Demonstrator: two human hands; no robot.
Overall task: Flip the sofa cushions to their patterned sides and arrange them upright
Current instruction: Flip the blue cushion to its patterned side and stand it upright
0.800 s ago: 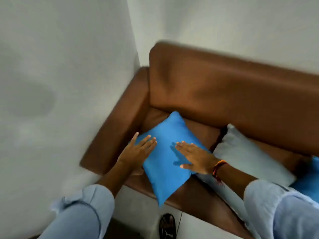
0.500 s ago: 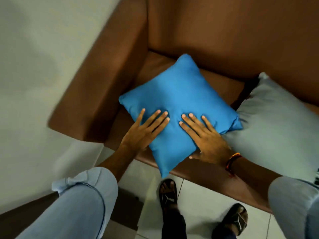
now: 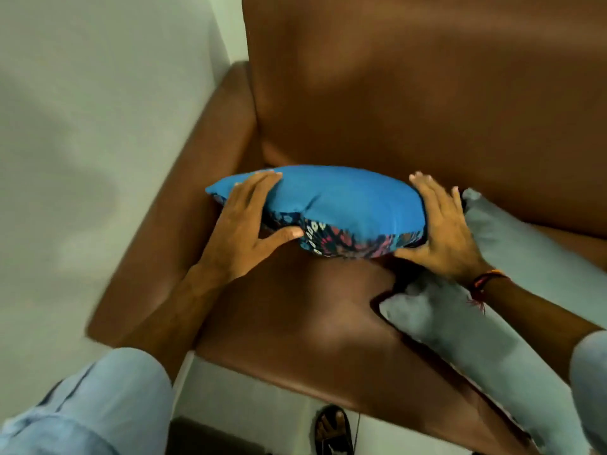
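- Gripping the blue cushion (image 3: 345, 198) from both ends, you are holding it edge-up over the sofa seat (image 3: 295, 307), near the centre of the view.
- Your left hand (image 3: 244, 229) is clamping the cushion's 9 o'clock end: the fingers are lying over the plain blue face and the thumb is pressing into the patterned face below.
- Your right hand (image 3: 443, 231) is clamping the 3 o'clock end the same way, fingers spreading over the top and thumb tucking under the lower edge.
- The two hands are sitting well apart, with the whole width of the cushion between them.
- The plain blue side is facing up and toward 12 o'clock, while a strip of dark floral pattern is showing along the edge at 6 o'clock, facing you.
- The cushion is tilting rather than lying flat; whether its far edge is touching the seat, you cannot tell from here.
- The brown backrest (image 3: 427, 93) is filling the frame from 12 to 2 o'clock, just behind the cushion.
- The armrest (image 3: 184, 205) is running from 11 o'clock down toward 8 o'clock, just beside your left hand.
- A pale grey cushion (image 3: 512, 244) is lying flat on the seat at 3 to 5 o'clock, touching your right hand and passing under your right forearm.
- A red-and-orange thread band (image 3: 483, 284) is circling your right wrist.
- Light blue sleeves (image 3: 108, 405) are showing at 7 o'clock and at 4 o'clock.
- A sandalled foot (image 3: 333, 431) is standing on the pale floor at 6 o'clock, in front of the sofa.
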